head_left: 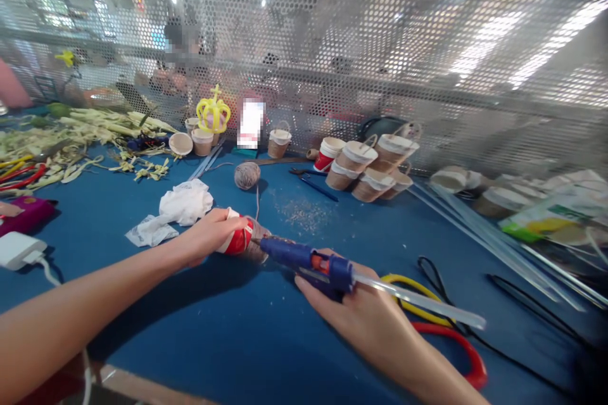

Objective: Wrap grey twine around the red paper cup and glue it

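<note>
My left hand [216, 234] grips a red and white paper cup [239, 239], lying on its side just above the blue table. Grey-brown twine [259, 247] is wound round one end of the cup. From there a strand runs back to a ball of twine [247, 175]. My right hand [365, 316] is closed round a blue hot glue gun [304, 261], with a clear glue stick [422, 300] poking out of its rear. The gun's nozzle meets or nearly meets the wound twine; exact contact cannot be made out.
Behind my left hand lies crumpled white plastic [185, 204]. Twine-wrapped cups [368, 168] stand stacked at the back right. Loose glue sticks [503, 247] and scissors with yellow and red handles [468, 348] lie right. A perforated metal screen [304, 25] closes the back.
</note>
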Tool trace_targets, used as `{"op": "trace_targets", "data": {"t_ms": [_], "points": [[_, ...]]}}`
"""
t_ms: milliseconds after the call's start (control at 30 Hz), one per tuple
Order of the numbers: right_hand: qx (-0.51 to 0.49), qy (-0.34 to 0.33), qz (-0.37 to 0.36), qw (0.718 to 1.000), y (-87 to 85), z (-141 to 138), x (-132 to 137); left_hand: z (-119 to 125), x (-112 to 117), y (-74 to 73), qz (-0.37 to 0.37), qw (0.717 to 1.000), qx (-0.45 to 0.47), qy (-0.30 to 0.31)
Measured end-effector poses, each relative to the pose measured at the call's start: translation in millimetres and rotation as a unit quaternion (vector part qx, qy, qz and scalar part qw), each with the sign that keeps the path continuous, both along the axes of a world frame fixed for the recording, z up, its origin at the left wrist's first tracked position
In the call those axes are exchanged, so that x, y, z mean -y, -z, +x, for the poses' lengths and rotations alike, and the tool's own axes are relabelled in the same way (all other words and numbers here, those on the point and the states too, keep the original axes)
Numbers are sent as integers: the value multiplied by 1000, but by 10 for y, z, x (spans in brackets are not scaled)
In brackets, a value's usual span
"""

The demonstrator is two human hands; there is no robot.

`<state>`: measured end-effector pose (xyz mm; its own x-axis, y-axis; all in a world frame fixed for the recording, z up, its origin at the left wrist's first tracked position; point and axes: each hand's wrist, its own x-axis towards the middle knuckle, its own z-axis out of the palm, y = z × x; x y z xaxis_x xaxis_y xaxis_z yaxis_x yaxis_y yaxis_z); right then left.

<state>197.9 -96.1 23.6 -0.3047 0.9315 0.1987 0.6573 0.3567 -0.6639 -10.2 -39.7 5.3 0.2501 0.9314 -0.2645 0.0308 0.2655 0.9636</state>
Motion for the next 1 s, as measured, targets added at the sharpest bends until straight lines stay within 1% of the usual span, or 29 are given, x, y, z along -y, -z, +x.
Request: {"op": "trace_targets", "data": {"t_ms": [100,167,333,467,633,800,867,1000], "points": [[17,0,3,1000,23,11,12,24,22,-59,16,998,10,58],[29,-1,1,1000,17,11,21,34,32,-83,18,997,20,75],[53,-10,-12,998,-24,13,51,49,37,-75,2,997,39,65],[57,-9,-28,998,-19,23,53,47,29,-51,16,997,24,77],[44,-2,-18,999,-19,20,38,32,20,-33,34,998,-9,56],[68,-18,-35,997,-47,17,51,54,34,-77,32,995,22,93],[63,-12,-26,998,-47,15,43,56,35,-79,38,995,6,92],[52,1,-7,999,-44,8,25,36,24,-49,53,996,-48,59]]}}
